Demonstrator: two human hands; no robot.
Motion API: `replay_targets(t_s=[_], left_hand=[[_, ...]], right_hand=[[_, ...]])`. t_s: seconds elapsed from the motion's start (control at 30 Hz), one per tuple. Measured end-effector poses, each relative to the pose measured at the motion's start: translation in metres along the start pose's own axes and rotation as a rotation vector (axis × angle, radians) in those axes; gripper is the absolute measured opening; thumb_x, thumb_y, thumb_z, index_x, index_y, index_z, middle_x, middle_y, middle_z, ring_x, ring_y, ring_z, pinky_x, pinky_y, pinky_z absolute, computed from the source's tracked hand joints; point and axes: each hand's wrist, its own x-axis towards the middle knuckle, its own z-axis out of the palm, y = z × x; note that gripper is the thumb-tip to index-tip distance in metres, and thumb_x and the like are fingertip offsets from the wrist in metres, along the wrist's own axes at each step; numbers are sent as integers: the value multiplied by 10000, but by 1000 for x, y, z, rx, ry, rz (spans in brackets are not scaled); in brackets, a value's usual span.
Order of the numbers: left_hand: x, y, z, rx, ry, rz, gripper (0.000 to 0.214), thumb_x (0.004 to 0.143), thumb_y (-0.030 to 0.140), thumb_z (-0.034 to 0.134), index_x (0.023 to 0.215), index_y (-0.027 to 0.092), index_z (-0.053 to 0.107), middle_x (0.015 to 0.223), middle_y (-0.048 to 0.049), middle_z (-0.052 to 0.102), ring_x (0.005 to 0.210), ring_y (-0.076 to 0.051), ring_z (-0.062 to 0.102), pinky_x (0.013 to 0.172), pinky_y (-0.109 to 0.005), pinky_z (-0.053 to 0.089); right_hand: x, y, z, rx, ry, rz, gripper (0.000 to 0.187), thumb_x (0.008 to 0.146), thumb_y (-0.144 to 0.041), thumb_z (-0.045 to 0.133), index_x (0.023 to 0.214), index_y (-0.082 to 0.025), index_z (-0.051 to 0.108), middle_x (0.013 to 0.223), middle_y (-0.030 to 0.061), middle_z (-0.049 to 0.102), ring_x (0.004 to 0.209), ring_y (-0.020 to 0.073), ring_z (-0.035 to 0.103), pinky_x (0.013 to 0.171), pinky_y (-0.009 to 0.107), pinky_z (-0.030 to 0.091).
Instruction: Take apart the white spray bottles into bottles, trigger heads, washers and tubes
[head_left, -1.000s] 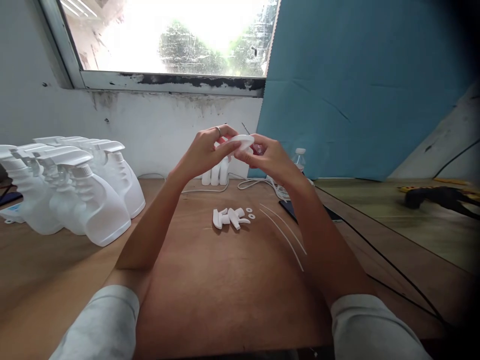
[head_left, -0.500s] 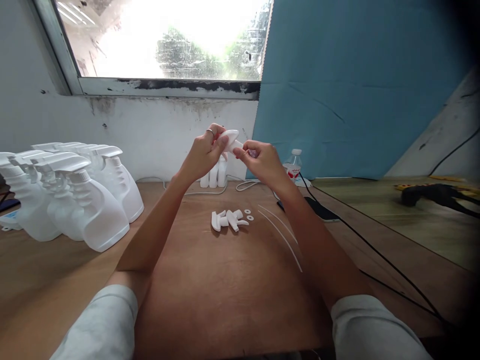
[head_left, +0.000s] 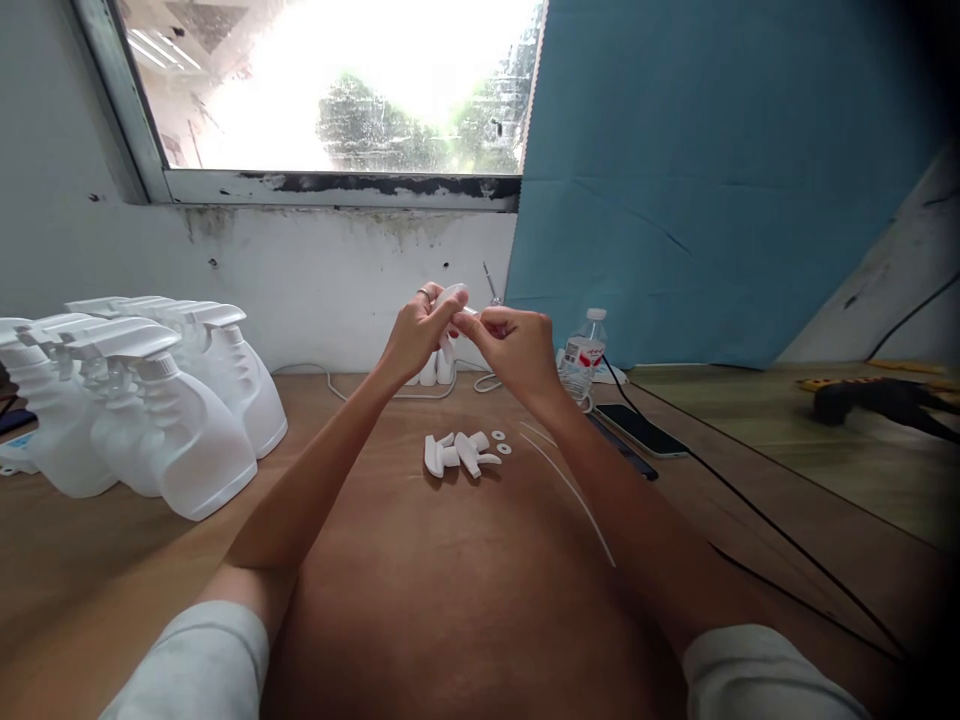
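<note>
My left hand (head_left: 417,333) and my right hand (head_left: 512,345) meet above the brown table (head_left: 420,590), both closed on a small white spray head part (head_left: 452,296) held between the fingertips. A ring shows on a left finger. Below the hands, on the table, lie a few white trigger pieces (head_left: 457,454), two small white washers (head_left: 501,442) and thin white dip tubes (head_left: 574,490). Part of the held piece is hidden by my fingers.
Several white spray bottles (head_left: 172,400) stand at the left. Small white parts (head_left: 433,368) and a white cable sit by the wall. A water bottle (head_left: 582,358), a phone (head_left: 640,429), black cables and a dark tool (head_left: 862,395) lie to the right.
Both hands have sunk a little lower in view and drawn closer together around the white part, which now shows less between the fingers. The view has tilted slightly.
</note>
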Motion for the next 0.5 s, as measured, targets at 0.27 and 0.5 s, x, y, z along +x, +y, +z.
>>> replay_targets(t_s=[0.27,0.5], left_hand=[[-18,-102,-52,-72,310,-529,295,849,417,547,686,189,457,438,40,449,342,-102,386,387,-214,234],[-80,-141,-56,-378,90,-737,386,785,521,552,644,181,435,464,23,458,309,-68,317,322,-173,170]], right_hand=[[-17,45,-29,-136,-101,181,567,793,-462,612,470,-183,240,480,-44,209,497,85,193,482,252,185],[-56,117,-43,156,-420,803,407,755,-504,642,604,-195,424,448,-47,404,348,79,384,349,212,305]])
